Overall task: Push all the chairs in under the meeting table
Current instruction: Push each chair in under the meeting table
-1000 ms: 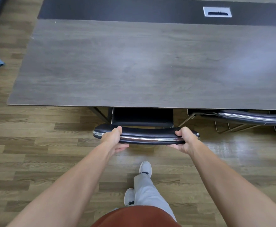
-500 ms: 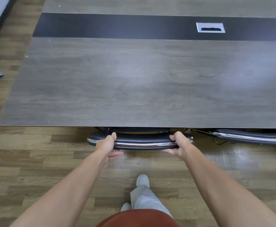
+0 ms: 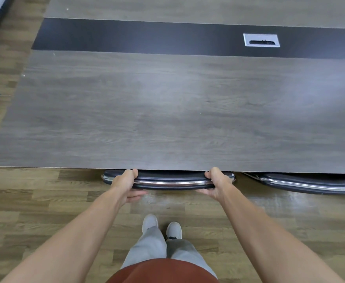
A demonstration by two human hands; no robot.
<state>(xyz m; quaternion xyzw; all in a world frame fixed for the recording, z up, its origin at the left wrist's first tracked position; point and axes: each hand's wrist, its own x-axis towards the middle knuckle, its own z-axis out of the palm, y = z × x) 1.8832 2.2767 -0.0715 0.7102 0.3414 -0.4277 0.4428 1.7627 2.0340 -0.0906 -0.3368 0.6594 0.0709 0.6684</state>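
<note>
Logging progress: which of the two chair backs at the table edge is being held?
The left chair back: left hand and right hand grip its ends. The right chair back is untouched.

Both hands gripping chair back (image 3: 168,180) at mtg table (image 3: 167,111) edge, 2nd chair (image 3: 310,183) right

Bright, even indoor light from overhead. Soft pale glare across the meeting table (image 3: 167,111), strongest toward the right. Sharp highlight along the chrome strip of the chair back (image 3: 168,181). Faint sheen on the floor (image 3: 259,203) just beyond it. Weak, diffuse shadows. Wide-angle bending at the edges; near forearms slightly soft.
</note>
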